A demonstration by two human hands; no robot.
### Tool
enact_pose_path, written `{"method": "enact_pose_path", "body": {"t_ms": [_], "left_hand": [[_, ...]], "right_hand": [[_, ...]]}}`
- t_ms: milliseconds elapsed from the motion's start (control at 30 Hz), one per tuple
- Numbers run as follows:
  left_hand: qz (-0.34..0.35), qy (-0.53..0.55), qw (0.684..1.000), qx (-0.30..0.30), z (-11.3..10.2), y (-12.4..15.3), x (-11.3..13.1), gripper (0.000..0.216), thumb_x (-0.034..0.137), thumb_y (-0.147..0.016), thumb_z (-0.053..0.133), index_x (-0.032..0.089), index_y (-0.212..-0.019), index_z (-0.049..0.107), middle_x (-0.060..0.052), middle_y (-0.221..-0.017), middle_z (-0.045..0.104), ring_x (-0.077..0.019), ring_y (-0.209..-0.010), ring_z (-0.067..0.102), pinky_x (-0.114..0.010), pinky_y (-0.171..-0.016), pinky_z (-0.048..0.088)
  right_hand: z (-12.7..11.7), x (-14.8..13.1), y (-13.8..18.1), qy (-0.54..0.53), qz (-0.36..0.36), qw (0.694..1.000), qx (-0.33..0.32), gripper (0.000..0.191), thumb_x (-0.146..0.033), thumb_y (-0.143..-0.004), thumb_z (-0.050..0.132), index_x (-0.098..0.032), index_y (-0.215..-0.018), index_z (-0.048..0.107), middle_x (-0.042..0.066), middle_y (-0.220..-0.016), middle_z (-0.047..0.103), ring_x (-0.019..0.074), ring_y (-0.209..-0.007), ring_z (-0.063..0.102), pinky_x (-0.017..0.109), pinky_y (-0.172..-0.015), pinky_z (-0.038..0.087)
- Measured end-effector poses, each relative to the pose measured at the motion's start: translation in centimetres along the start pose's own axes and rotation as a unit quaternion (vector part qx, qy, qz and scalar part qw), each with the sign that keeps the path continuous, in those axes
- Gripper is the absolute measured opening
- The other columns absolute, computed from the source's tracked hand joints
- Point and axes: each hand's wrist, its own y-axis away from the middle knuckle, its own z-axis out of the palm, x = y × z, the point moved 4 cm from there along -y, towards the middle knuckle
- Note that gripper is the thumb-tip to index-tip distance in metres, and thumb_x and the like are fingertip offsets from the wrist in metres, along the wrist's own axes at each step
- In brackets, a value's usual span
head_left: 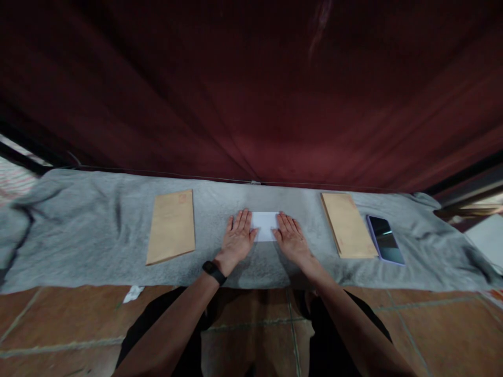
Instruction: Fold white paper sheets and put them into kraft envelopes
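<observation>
A small white sheet of paper [264,226] lies flat on the grey cloth [271,272] in front of me. My left hand [238,235] rests palm down at its left edge, fingers stretched forward and thumb pointing in over the paper. At the right edge, my right hand [291,235] lies flat in the same way, its thumb also on the sheet. Neither hand is wrapped round anything. Left of my hands is a brown envelope [172,226] with a small reddish mark in its upper corner. A stack of brown envelopes [351,225] lies to the right.
A phone [386,239] in a purple case lies right beside the envelope stack. Behind the cloth rises a dark red sheet-like wall [251,104]. Below the front edge is a tiled floor [251,345] with a crumpled white tissue [133,294]. A black band [214,273] circles my left wrist.
</observation>
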Motion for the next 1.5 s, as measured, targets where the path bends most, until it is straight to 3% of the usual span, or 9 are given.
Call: {"method": "enact_pose_path", "body": {"t_ms": [267,400,700,833,1300,1500], "left_hand": [[0.003,-0.005,1.000,-0.001,0.2,0.0,-0.3,0.060,0.041,-0.105,0.023,0.010,-0.156,0.033,-0.013,-0.163,0.033,-0.0269,-0.154,0.022,-0.051,-0.126,0.016],[0.001,-0.009,1.000,-0.013,0.1,0.0,-0.2,0.061,0.041,-0.105,0.023,0.009,-0.156,0.032,-0.013,-0.164,0.031,-0.0267,-0.154,0.022,-0.050,-0.126,0.015],[-0.001,-0.016,1.000,-0.013,-0.1,0.0,-0.1,0.060,0.039,-0.105,0.024,0.008,-0.157,0.031,-0.014,-0.164,0.031,-0.0267,-0.154,0.021,-0.051,-0.126,0.016],[0.012,-0.018,1.000,0.005,0.0,0.0,-0.2,0.059,0.037,-0.105,0.026,0.007,-0.155,0.034,-0.015,-0.162,0.033,-0.0277,-0.153,0.025,-0.052,-0.125,0.019],[0.027,-0.022,0.999,0.037,-0.2,0.1,-0.5,0.058,0.040,-0.105,0.030,0.009,-0.154,0.038,-0.015,-0.161,0.035,-0.0283,-0.151,0.031,-0.052,-0.123,0.025],[0.024,-0.009,0.999,0.042,-0.4,0.1,-0.4,0.059,0.040,-0.105,0.029,0.009,-0.154,0.037,-0.015,-0.160,0.036,-0.0281,-0.150,0.032,-0.054,-0.123,0.025]], "right_hand": [[-0.7,1.7,0.3,0.007,0.022,1.000,-0.013,0.057,-0.038,-0.105,0.032,-0.010,-0.154,0.039,0.013,-0.161,0.037,0.0292,-0.150,0.033,0.050,-0.123,0.025],[-1.4,1.8,-0.1,-0.009,0.047,0.999,0.011,0.056,-0.036,-0.105,0.031,-0.007,-0.151,0.043,0.016,-0.160,0.038,0.0293,-0.150,0.032,0.051,-0.122,0.026],[-0.6,-3.6,-1.5,-0.062,-0.084,0.994,0.010,0.052,-0.035,-0.106,0.032,-0.013,-0.153,0.042,0.010,-0.159,0.042,0.0225,-0.151,0.032,0.045,-0.123,0.030],[0.3,-4.5,-1.6,-0.034,-0.092,0.995,0.017,0.051,-0.034,-0.106,0.037,-0.014,-0.152,0.043,0.011,-0.158,0.042,0.0234,-0.148,0.036,0.045,-0.123,0.031],[0.8,-2.0,-1.2,0.014,-0.048,0.997,0.066,0.058,-0.037,-0.106,0.040,-0.012,-0.157,0.033,0.015,-0.159,0.041,0.0267,-0.147,0.037,0.047,-0.119,0.033],[0.4,-0.1,-0.6,0.023,-0.039,0.998,0.052,0.058,-0.041,-0.107,0.032,-0.014,-0.158,0.031,0.013,-0.158,0.043,0.0271,-0.146,0.039,0.048,-0.119,0.031]]}}
